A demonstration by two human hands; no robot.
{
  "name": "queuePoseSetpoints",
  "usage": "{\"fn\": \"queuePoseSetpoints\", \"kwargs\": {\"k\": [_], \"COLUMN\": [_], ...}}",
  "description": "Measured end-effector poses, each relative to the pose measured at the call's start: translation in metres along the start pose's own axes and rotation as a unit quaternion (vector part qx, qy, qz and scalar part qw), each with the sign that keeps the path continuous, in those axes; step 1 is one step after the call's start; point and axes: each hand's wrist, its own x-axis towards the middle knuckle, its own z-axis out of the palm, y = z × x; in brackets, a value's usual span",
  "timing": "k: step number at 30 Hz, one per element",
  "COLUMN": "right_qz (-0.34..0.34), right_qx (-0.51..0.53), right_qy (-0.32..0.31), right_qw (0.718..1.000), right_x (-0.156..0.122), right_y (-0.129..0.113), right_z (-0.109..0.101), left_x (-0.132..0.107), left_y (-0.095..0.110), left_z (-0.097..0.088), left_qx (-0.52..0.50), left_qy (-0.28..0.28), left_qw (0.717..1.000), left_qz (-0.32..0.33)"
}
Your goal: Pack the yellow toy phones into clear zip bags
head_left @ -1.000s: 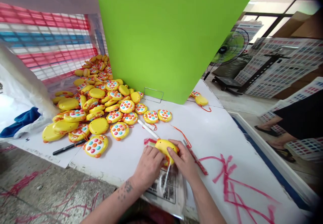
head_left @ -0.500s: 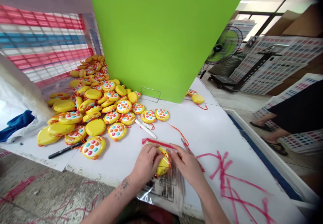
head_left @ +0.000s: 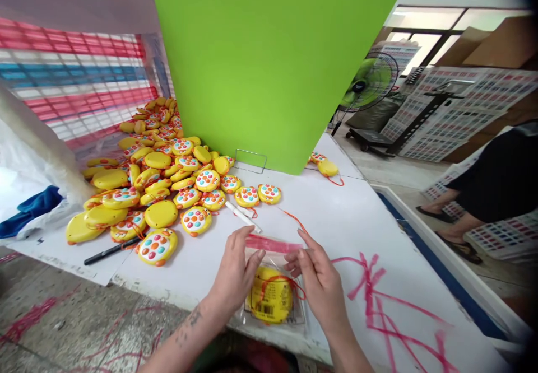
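A yellow animal-shaped toy (head_left: 275, 307) lies inside a clear plastic bag (head_left: 299, 321) near the table's front edge. Its plain back faces up, with printing over it and an orange cord across it. A pink strip (head_left: 273, 245) runs along the bag's top end. My left hand (head_left: 235, 269) rests at the bag's upper left, fingers stretched and thumb apart from them over the plastic. On the other side my right hand (head_left: 321, 278) is open, index finger extended and the others loosely bent by the bag's edge.
Yellow toys with coloured buttons (head_left: 162, 214) are heaped at left. A black marker (head_left: 110, 251) and a white marker (head_left: 242, 217) lie near them. A tall green panel (head_left: 269, 70) stands behind. At right are a fan (head_left: 370, 82), a platform scale (head_left: 420, 121) and a person's legs (head_left: 445, 210).
The toy has slid down into the bag, away from the pink strip. My hands have parted and no longer pinch at the bag's top. The red-handled tool at right is now hidden.
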Motion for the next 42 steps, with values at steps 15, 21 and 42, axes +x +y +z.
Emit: {"fn": "queuePoseSetpoints", "kwargs": {"k": [15,21,42], "right_qz": [-0.02,-0.02,-0.427], "right_qx": [0.037,0.036,-0.337], "right_qy": [0.101,0.098,0.041], "right_qw": [0.994,0.994,0.838], "right_x": [-0.008,-0.006,0.005], "right_y": [0.0,0.003,-0.024], "right_z": [-0.007,-0.003,0.016], "left_x": [-0.008,-0.009,-0.004], "left_y": [-0.02,-0.014,0.028], "left_z": [0.014,0.002,0.011], "left_qx": [-0.212,-0.044,-0.013], "left_qy": [-0.021,0.067,-0.152], "left_qw": [0.969,0.996,0.988], "left_qz": [-0.125,-0.048,-0.024]}}
